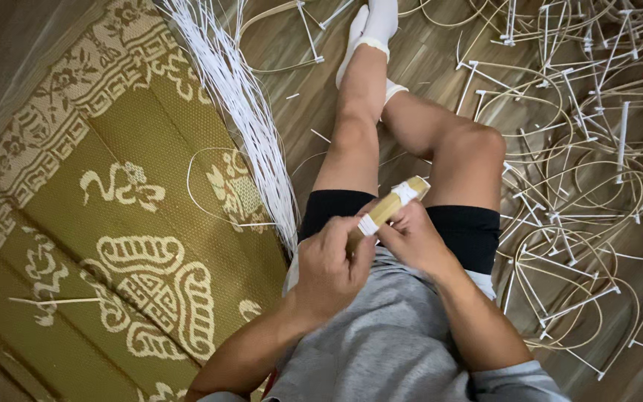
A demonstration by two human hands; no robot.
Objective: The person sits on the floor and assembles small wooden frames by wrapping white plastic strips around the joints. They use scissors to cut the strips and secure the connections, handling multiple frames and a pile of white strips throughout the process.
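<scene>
Now: bamboo bundle (388,207) held over lap, both hands closed on it.
Best kept steady w/ left hand (330,266) low on bundle while white tape is pressed flat by right hand (413,240); bundle lies between both grips, tip toward knee. White strips (243,112) lie left on floor.
</scene>
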